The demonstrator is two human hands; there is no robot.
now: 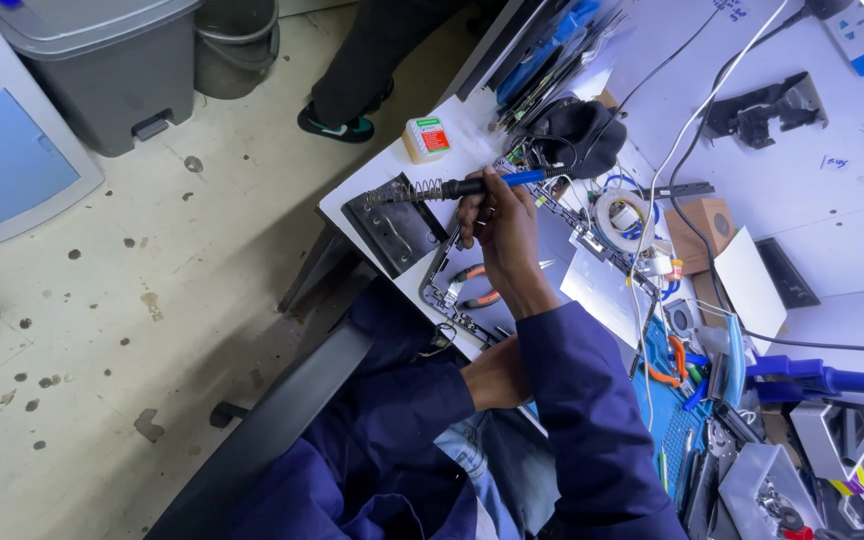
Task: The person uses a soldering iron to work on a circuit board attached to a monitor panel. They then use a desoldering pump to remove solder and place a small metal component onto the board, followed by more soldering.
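My right hand [500, 222] is shut on a soldering iron [497, 182] with a black and blue handle. The iron's tip lies inside the spring coil of a stand [404, 193], which sits on a black base [392, 232] at the white table's corner. My left hand [495, 374] rests at the table edge beside a dark thin frame [436, 288]; its fingers are hidden. Orange-handled pliers [474, 285] lie just below my right hand. Both my arms are in dark blue sleeves.
A small white box [427, 138], a wire spool [620, 212], cables and a blue mat with tools [674, 405] crowd the table. On the floor stand a grey pedal bin [102, 70], another person's leg and shoe [352, 118], and a chair [262, 430].
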